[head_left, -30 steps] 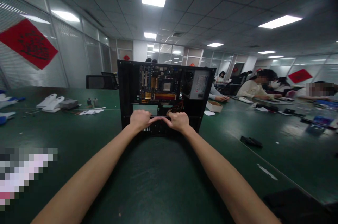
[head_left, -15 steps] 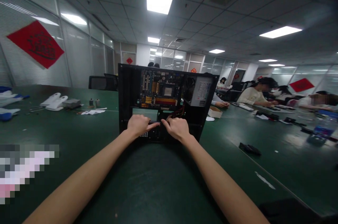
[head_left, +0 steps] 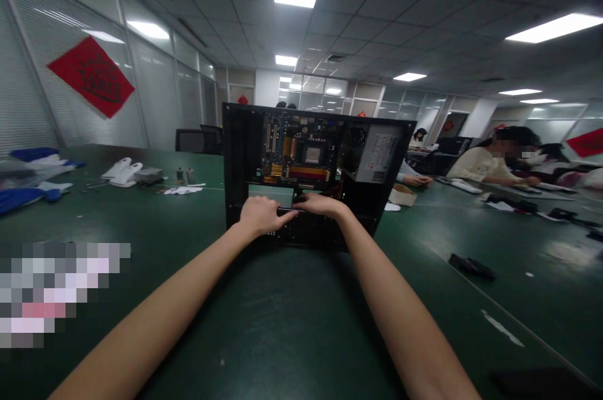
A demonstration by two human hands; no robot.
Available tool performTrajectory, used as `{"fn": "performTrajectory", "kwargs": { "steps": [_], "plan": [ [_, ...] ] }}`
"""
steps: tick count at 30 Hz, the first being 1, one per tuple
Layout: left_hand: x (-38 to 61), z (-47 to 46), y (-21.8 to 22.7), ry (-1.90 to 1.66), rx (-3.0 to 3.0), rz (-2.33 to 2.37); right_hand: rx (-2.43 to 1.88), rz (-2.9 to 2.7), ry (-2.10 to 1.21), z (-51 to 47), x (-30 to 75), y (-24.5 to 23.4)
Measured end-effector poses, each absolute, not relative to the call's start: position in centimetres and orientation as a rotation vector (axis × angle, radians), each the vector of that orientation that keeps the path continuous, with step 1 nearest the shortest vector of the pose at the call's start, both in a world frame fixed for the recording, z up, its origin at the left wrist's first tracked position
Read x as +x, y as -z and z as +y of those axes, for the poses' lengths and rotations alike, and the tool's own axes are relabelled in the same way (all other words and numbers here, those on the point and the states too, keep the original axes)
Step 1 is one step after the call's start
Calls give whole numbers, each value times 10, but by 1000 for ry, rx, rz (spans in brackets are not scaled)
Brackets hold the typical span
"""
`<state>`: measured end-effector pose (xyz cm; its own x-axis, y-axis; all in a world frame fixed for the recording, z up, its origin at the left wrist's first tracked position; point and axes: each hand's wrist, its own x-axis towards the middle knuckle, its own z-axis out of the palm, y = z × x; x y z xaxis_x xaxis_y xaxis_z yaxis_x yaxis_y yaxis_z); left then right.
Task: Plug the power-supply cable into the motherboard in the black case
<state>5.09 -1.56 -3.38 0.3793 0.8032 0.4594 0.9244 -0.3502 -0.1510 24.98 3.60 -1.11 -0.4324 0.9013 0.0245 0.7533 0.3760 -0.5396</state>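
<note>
An open black computer case (head_left: 235,161) stands on the green table (head_left: 282,324), showing a motherboard (head_left: 294,155) and a grey power supply (head_left: 380,152). My left hand (head_left: 261,215) is closed on the left end of a thin dark flat part (head_left: 287,211) at the case's lower front. Fingers of my right hand (head_left: 323,204) curl over its right end and reach a little into the case by some red wires (head_left: 335,188).
White and blue items (head_left: 125,172) and papers lie at the back left. A small cardboard box (head_left: 402,194) sits right of the case. Other people work at the table on the right. A black object (head_left: 471,265) lies at the right. Office chairs stand behind.
My right hand has slid up and further into the case over the flat part. My left hand keeps its grip. The view has shifted to the left.
</note>
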Motion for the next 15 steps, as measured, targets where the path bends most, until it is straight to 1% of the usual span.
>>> {"fn": "performTrajectory", "kwargs": {
  "steps": [6, 11, 15],
  "plan": [
    [51, -17, 34, 440, -2283, -1509, -1395, -2211, -743, 35, 258, 19],
    [52, -19, 34, 442, -2304, -1509, -1311, -1778, -1024, 33, 264, 16],
    [53, -21, 33, 420, -2313, -1529, -1168, -1620, -1209, 26, 272, 3]
  ]
}}
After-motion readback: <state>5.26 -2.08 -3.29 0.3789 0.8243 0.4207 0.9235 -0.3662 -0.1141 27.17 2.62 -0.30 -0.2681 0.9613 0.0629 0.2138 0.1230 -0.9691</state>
